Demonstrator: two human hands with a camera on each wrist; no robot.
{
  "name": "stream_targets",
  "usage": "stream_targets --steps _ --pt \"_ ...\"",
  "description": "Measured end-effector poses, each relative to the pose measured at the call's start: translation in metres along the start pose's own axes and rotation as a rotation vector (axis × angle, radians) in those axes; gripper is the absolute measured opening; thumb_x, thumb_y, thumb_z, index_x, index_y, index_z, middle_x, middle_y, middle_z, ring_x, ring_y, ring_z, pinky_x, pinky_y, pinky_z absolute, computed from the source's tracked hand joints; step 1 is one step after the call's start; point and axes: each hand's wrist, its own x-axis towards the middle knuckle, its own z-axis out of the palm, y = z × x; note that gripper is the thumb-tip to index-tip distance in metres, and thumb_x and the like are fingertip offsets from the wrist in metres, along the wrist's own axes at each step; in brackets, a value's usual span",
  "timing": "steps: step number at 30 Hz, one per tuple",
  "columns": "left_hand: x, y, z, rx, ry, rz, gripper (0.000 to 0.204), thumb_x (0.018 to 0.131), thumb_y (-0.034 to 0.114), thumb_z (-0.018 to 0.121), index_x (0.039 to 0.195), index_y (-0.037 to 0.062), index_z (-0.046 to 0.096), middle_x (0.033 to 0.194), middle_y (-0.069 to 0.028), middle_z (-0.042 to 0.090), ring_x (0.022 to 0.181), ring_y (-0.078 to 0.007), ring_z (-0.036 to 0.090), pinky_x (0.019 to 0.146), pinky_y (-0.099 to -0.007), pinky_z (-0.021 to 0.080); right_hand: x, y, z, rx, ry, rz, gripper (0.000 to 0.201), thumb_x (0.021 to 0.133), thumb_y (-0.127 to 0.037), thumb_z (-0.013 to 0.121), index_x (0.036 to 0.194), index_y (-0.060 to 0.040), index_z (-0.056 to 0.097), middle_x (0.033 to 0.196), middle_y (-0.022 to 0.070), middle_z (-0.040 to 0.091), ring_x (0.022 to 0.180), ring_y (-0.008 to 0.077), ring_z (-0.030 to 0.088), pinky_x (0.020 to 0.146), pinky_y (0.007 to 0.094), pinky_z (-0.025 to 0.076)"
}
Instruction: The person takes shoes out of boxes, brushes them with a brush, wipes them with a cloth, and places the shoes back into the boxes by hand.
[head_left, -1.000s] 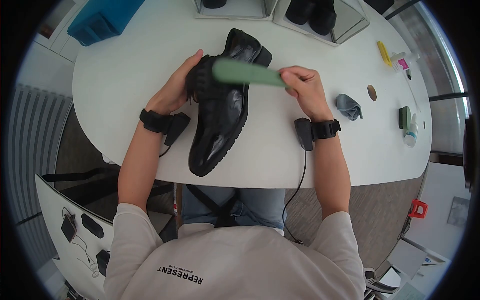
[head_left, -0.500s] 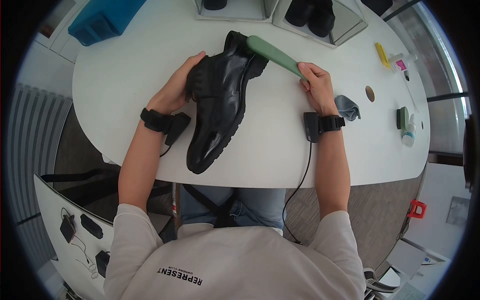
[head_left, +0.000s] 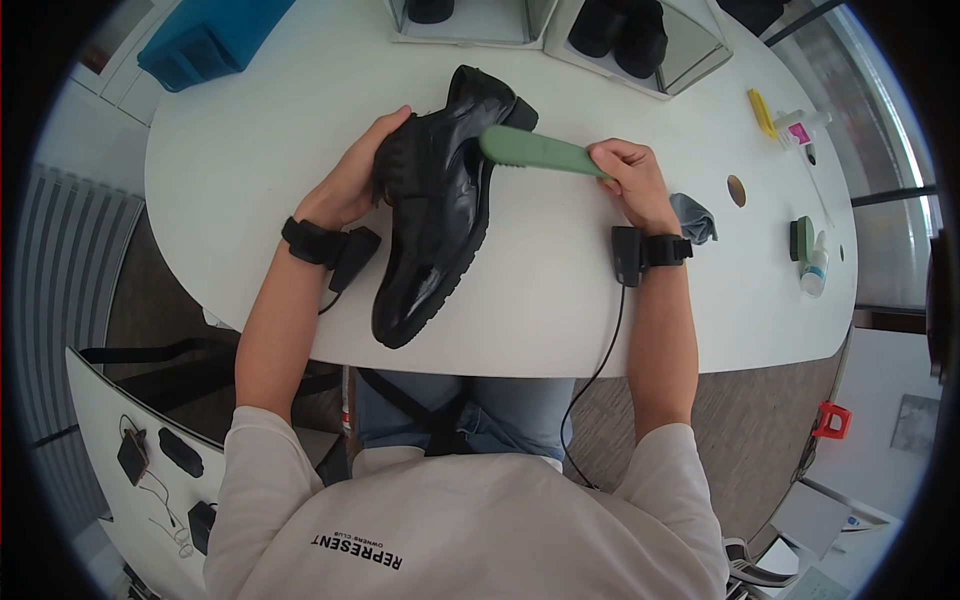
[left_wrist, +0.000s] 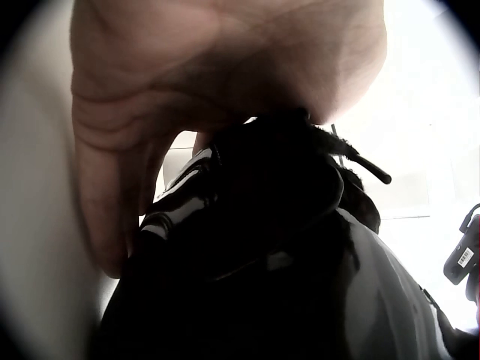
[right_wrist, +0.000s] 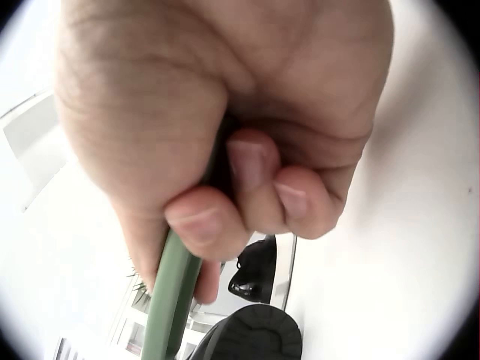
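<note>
A glossy black lace-up shoe (head_left: pixel 432 215) lies on its side on the white table, toe toward the person. My left hand (head_left: pixel 352 172) grips it at the laced upper; in the left wrist view the fingers (left_wrist: pixel 105 202) reach round the dark leather, and a lace end (left_wrist: pixel 371 169) sticks out. My right hand (head_left: pixel 632 180) holds a green brush (head_left: pixel 540 150) by its handle, with curled fingers visible in the right wrist view. The brush head overlaps the shoe's side near the heel, and short bristles show along its lower edge.
Open boxes (head_left: pixel 680 75) with black shoes stand at the back. A grey cloth (head_left: pixel 695 218) lies beside the right wrist. Farther right are a green-backed brush (head_left: pixel 802 240), a small bottle (head_left: pixel 815 268) and a yellow item (head_left: pixel 762 112). A blue container (head_left: pixel 200 50) sits back left.
The brush swung from across the shoe's upper to its heel end, then back down to its side. The right hand shifted rightward. The left hand and shoe have barely moved.
</note>
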Motion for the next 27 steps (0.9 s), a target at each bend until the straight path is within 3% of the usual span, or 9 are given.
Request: stream_targets --steps 2,6,8,9,15,17,21,27 --pt "0.003 0.001 -0.005 0.011 -0.1 -0.076 0.049 0.091 0.053 0.05 0.108 0.009 0.063 0.103 -0.0014 0.063 0.095 -0.0111 0.056 0.082 -0.0258 0.042 0.003 0.005 0.009 0.113 0.089 -0.065 0.022 0.091 -0.022 0.065 0.09 0.0005 0.066 0.061 -0.0064 0.043 0.051 0.0037 0.03 0.048 0.021 0.025" --pt "-0.006 0.002 0.0 -0.002 -0.095 -0.033 0.051 0.09 0.05 0.052 0.113 0.0052 0.061 0.108 -0.0034 0.062 0.101 -0.013 0.055 0.088 -0.0274 0.042 0.004 0.0 0.011 0.224 0.213 -0.029 0.023 0.088 -0.021 0.068 0.09 0.0018 0.067 0.06 -0.0073 0.044 0.05 0.003 0.031 0.047 0.021 0.024" --pt "-0.005 -0.001 -0.006 0.043 -0.163 0.007 0.054 0.089 0.046 0.057 0.12 0.0018 0.057 0.114 -0.0061 0.06 0.108 -0.0144 0.053 0.094 -0.0287 0.04 -0.002 -0.002 0.005 0.152 -0.056 0.005 0.022 0.089 -0.021 0.067 0.088 0.0013 0.067 0.059 -0.0078 0.042 0.049 0.0029 0.029 0.047 0.0209 0.023" --pt "-0.004 -0.002 -0.006 0.043 -0.164 0.006 0.054 0.089 0.046 0.057 0.12 0.0018 0.057 0.114 -0.0061 0.06 0.108 -0.0144 0.053 0.094 -0.0287 0.04 -0.001 -0.001 0.005 0.153 -0.055 0.006 0.022 0.089 -0.021 0.067 0.088 0.0013 0.067 0.059 -0.0078 0.042 0.049 0.0029 0.029 0.047 0.0209 0.023" --pt "-0.006 -0.001 -0.007 0.158 -0.311 0.093 0.07 0.084 0.043 0.065 0.134 -0.0007 0.044 0.124 -0.0094 0.054 0.115 -0.0173 0.05 0.1 -0.0298 0.037 0.005 0.0 0.017 0.254 0.235 -0.029 0.023 0.091 -0.02 0.064 0.103 -0.0001 0.062 0.059 -0.0085 0.036 0.049 0.0029 0.027 0.046 0.0209 0.022" --pt "-0.004 -0.004 -0.005 0.141 -0.35 0.246 0.078 0.082 0.04 0.067 0.14 -0.0015 0.035 0.131 -0.0109 0.049 0.119 -0.0185 0.047 0.103 -0.0302 0.034 0.002 -0.004 0.013 0.329 0.041 0.078 0.026 0.093 -0.018 0.06 0.112 -0.0004 0.057 0.059 -0.0087 0.032 0.049 0.003 0.026 0.045 0.0211 0.022" --pt "-0.006 -0.009 -0.006 0.171 -0.386 0.188 0.082 0.082 0.038 0.068 0.143 -0.0018 0.029 0.134 -0.0116 0.046 0.122 -0.019 0.045 0.105 -0.0304 0.033 0.0 -0.006 0.02 0.43 0.056 0.033 0.027 0.095 -0.017 0.055 0.117 0.0 0.055 0.058 -0.0087 0.029 0.049 0.0031 0.025 0.044 0.0212 0.023" --pt "-0.009 -0.002 -0.003 0.209 -0.375 0.153 0.083 0.083 0.038 0.068 0.143 -0.0022 0.028 0.135 -0.0117 0.045 0.122 -0.0191 0.044 0.104 -0.0302 0.034 -0.004 -0.011 0.019 0.522 -0.129 0.015 0.033 0.097 -0.016 0.051 0.124 0.0022 0.052 0.057 -0.008 0.026 0.047 0.0037 0.023 0.043 0.0214 0.022"
